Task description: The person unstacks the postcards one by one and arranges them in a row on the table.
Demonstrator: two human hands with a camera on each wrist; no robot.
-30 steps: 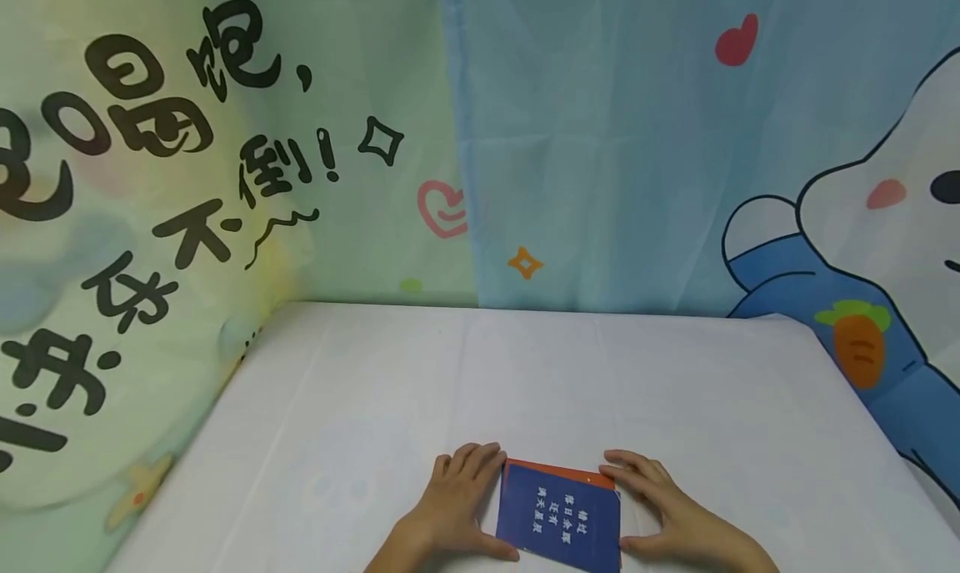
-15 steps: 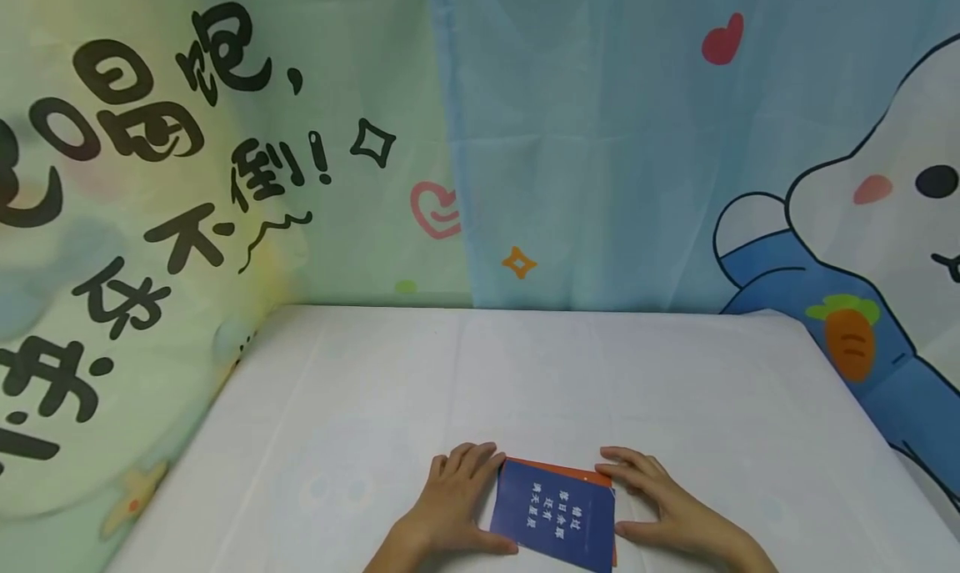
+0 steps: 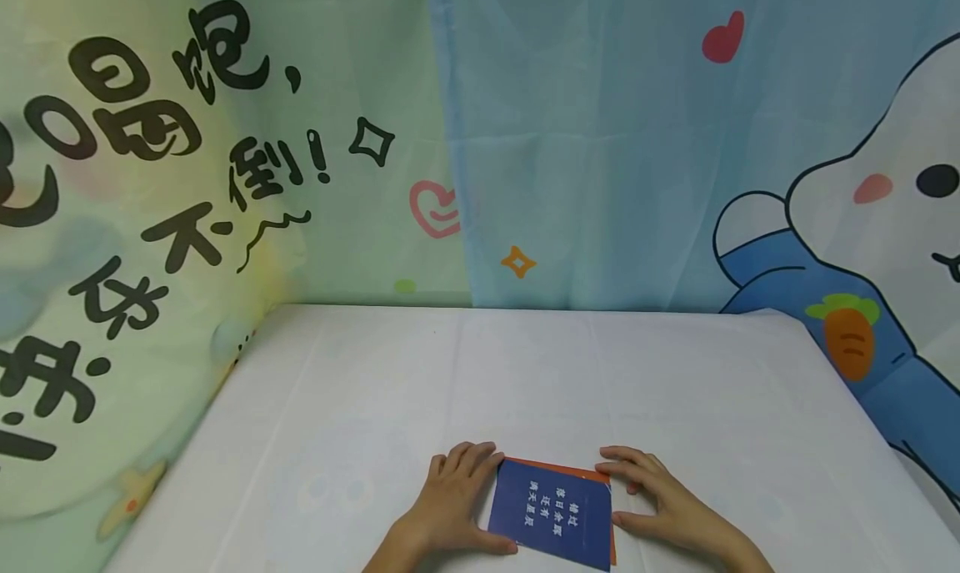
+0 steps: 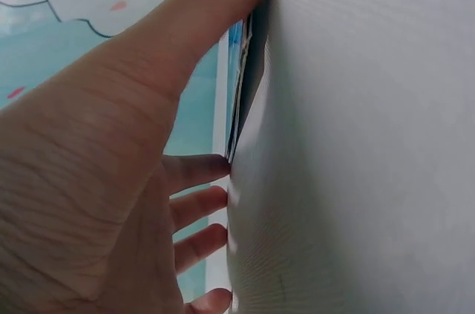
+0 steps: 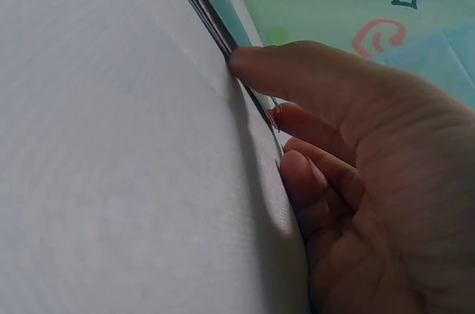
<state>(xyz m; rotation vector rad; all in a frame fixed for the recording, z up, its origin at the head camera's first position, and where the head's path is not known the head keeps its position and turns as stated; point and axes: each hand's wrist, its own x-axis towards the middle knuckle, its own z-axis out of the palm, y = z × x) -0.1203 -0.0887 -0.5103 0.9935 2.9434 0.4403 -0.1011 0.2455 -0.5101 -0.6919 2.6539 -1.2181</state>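
Observation:
A dark blue card (image 3: 551, 515) with white printed characters lies at the table's near side, partly over an orange card (image 3: 581, 471) whose top and right edges show. My left hand (image 3: 453, 502) spans the left edge, index fingertip at the far corner, thumb at the near corner. On the opposite side my right hand (image 3: 663, 510) touches the right edge with its thumb, its forefinger reaching the far right corner. In the left wrist view, thin layered card edges (image 4: 242, 76) show between thumb and fingers. The right thumb (image 5: 260, 65) rests against the card edges in the right wrist view.
A white cloth covers the table (image 3: 390, 373). Behind it hangs a blue curtain (image 3: 600, 139) with a cartoon rabbit at the right. A green and yellow curtain (image 3: 360, 56) with black lettering runs along the left.
The head view has shifted slightly. The blue card sits a little closer to my left hand, and more orange shows along its right edge. Both hands stay at the cards' sides.

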